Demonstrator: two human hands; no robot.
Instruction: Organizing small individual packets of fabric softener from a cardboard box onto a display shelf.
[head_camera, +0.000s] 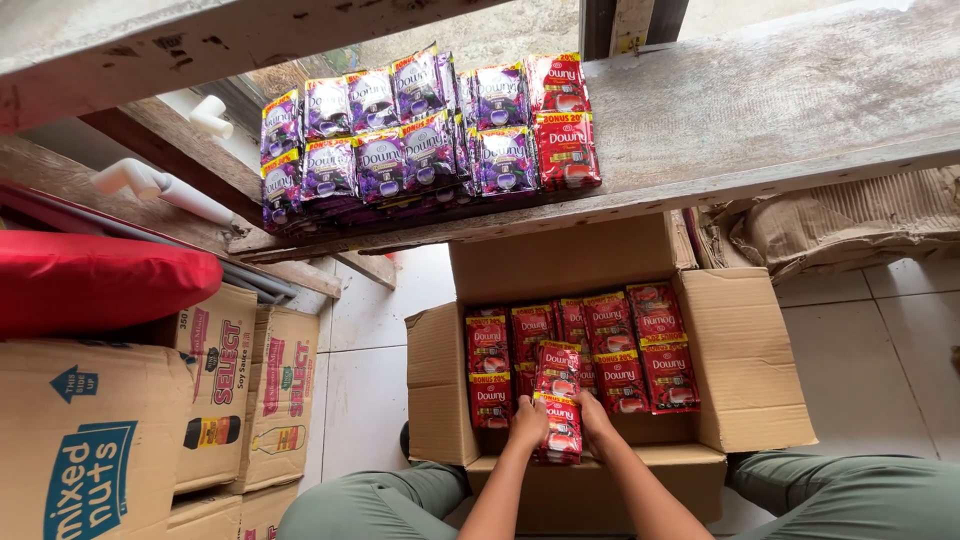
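Head view looks down at an open cardboard box (745, 350) on the tiled floor (870, 330), low in the centre of the frame, filled with rows of red sachet strips (640, 345). Both hands meet at the box's near edge: the left hand (527, 422) and the right hand (597, 418) each close their grip on one bundle of red sachets (560, 405), held upright between them, just above the packed rows. Higher in the frame, a weathered wooden bench (760, 120) carries purple sachet packs (390, 130) with a few red packs (565, 120) beside them. Printed cartons (250, 400) stand at lower left, under a red cushion (95, 280).
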